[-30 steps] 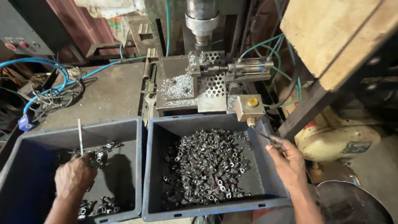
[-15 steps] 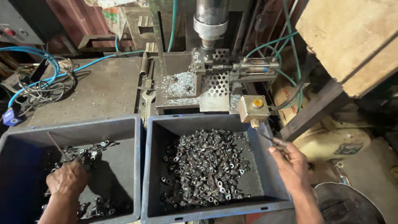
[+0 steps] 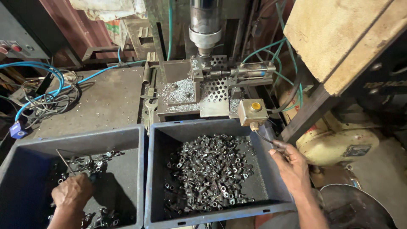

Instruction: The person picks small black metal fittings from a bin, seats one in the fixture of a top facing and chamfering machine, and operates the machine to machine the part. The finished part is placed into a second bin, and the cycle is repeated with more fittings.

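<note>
The left hand (image 3: 73, 193) closes on a thin rod (image 3: 64, 161) in the left bin (image 3: 127, 169); the right hand (image 3: 290, 165) pinches a cable (image 3: 265, 139). Pulling the cable could loosen the button box (image 3: 252, 111).

Dim workshop, lit from above; deep shadows at edges; wide-angle bending; mostly sharp.

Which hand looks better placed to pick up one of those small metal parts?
Probably the left hand: it is already down inside the left bin among the metal parts. The right hand rests at the right bin's rim.
</note>
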